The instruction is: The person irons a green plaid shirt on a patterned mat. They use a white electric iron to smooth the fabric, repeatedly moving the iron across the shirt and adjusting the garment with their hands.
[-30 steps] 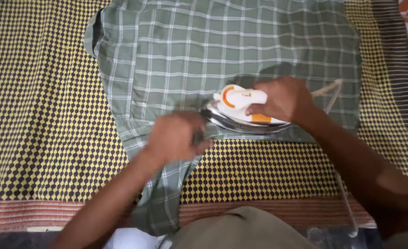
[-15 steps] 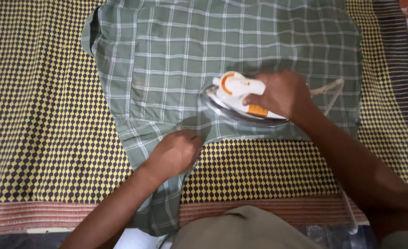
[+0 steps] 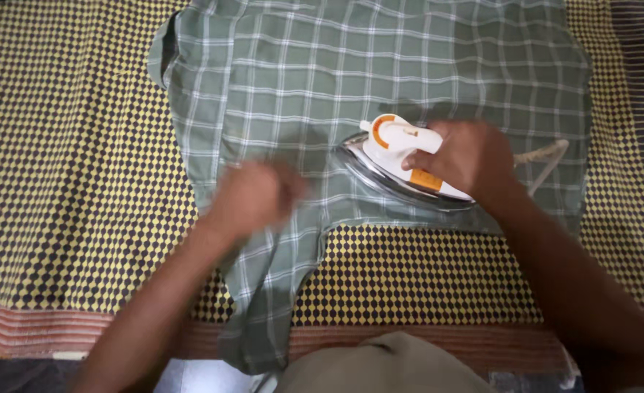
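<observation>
— Iron (image 3: 402,164) sits on the green checked shirt (image 3: 380,65), near its lower edge, under our right hand (image 3: 471,156), which is clamped round the handle.

— Which way does it point?

— Its long axis runs left to right, tip toward our left hand (image 3: 253,200).

— And that hand?

— Just left of the tip, on the shirt (too blurred for us to tell whether its fingers are apart or together). Underneath lies the yellow-and-black cloth (image 3: 67,182).

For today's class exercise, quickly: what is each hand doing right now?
Left hand: motion-blurred on the green checked shirt; open or closed cannot be told.
Right hand: closed on the white and orange iron.
</observation>
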